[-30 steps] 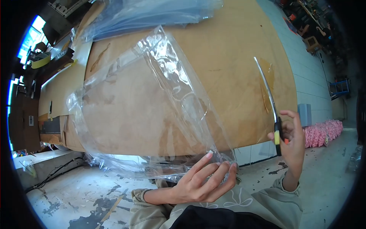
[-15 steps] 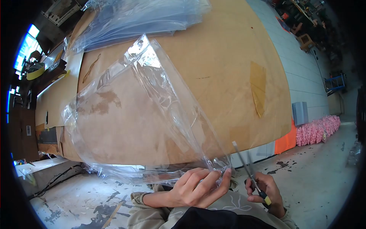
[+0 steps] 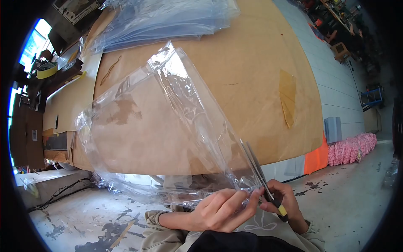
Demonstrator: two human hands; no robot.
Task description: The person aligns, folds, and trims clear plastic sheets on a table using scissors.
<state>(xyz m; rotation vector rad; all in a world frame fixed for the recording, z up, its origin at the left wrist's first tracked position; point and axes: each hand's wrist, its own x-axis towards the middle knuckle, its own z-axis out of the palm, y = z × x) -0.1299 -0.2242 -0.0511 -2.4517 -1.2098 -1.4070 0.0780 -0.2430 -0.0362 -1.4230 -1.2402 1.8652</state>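
Note:
A clear plastic bag [image 3: 138, 138] lies over the front of the brown-covered table and hangs past its edge. My left hand [image 3: 224, 208] pinches the bag's near right corner. In my right hand [image 3: 285, 201] are scissors [image 3: 259, 174] with black and yellow handles, their blades slightly apart and pointing up and left along the bag's right edge. The two hands are close together, almost touching. Whether the plastic lies between the blades is hard to tell.
A stack of bluish clear plastic sheets [image 3: 168, 21] is at the table's far side. Brown tape [image 3: 287, 98] sticks to the table [image 3: 252, 75] on the right. Beyond are a pink bundle [image 3: 351, 149], an orange piece [image 3: 316, 159] and a yellow tape roll [image 3: 47, 70] at left.
My right hand has brought the scissors from the table's right side, down and left, to the bag's corner beside my left hand. My left fingers have closed on the plastic.

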